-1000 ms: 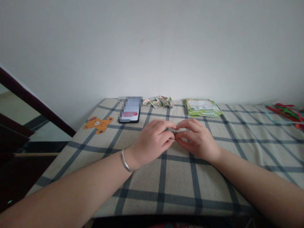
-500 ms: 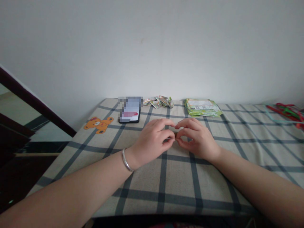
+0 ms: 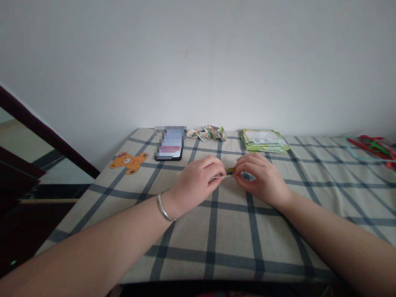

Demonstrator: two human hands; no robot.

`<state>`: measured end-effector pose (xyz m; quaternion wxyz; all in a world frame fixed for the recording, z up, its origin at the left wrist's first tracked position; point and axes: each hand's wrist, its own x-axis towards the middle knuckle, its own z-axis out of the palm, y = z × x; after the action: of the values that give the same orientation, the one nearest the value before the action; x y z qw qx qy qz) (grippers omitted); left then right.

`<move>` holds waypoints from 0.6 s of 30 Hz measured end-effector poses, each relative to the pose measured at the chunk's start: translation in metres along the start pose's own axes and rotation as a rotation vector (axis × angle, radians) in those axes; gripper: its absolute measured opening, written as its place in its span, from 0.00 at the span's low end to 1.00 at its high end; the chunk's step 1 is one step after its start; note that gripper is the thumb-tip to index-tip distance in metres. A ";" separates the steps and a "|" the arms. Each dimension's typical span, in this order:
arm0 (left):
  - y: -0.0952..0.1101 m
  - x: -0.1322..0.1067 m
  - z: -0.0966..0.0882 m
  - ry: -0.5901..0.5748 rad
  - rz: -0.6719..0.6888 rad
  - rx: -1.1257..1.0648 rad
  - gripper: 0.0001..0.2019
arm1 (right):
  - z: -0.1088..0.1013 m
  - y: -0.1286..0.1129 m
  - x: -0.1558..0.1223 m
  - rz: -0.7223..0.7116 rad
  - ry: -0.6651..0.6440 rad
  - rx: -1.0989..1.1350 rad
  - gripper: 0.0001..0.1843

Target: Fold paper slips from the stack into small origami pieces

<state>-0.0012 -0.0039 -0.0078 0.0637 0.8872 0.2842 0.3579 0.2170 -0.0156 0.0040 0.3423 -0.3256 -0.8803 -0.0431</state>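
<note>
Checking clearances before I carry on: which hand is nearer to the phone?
Left. The left hand is to the right of the phone and closer to the camera; the right hand is farther right, past the left one. Neither touches the phone.

Held piece [image 3: 230,170]: part yellow-brown. From it: bear cutout [image 3: 128,162], nine o'clock, orange; red-and-green bundle [image 3: 379,146], three o'clock. Tablecloth [image 3: 235,239]: beige, dark blue-grey check. Bracelet [image 3: 163,210]: silver.
</note>
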 end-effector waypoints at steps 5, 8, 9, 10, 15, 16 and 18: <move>-0.002 0.000 0.002 -0.005 -0.017 -0.038 0.03 | 0.000 0.000 0.000 0.064 -0.015 0.021 0.05; -0.002 0.000 0.002 -0.008 -0.026 -0.042 0.04 | 0.001 0.000 0.000 0.097 -0.027 0.036 0.05; -0.002 0.000 0.003 -0.011 -0.032 -0.043 0.04 | 0.003 0.000 -0.001 0.115 -0.028 0.044 0.05; -0.002 0.000 0.002 -0.014 -0.040 -0.043 0.05 | 0.004 0.000 -0.001 0.143 -0.026 0.053 0.05; -0.002 0.000 0.002 -0.014 -0.033 -0.036 0.05 | 0.013 0.003 -0.008 0.327 0.002 0.184 0.12; -0.002 0.000 0.003 -0.018 -0.028 -0.031 0.05 | 0.013 0.003 -0.008 0.336 -0.007 0.204 0.14; -0.002 0.000 0.003 -0.031 -0.027 -0.016 0.05 | 0.013 0.004 -0.008 0.317 -0.045 0.218 0.11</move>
<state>0.0002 -0.0018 -0.0106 0.0800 0.8882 0.2924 0.3452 0.2163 -0.0129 -0.0109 0.3584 -0.4219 -0.8249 0.1142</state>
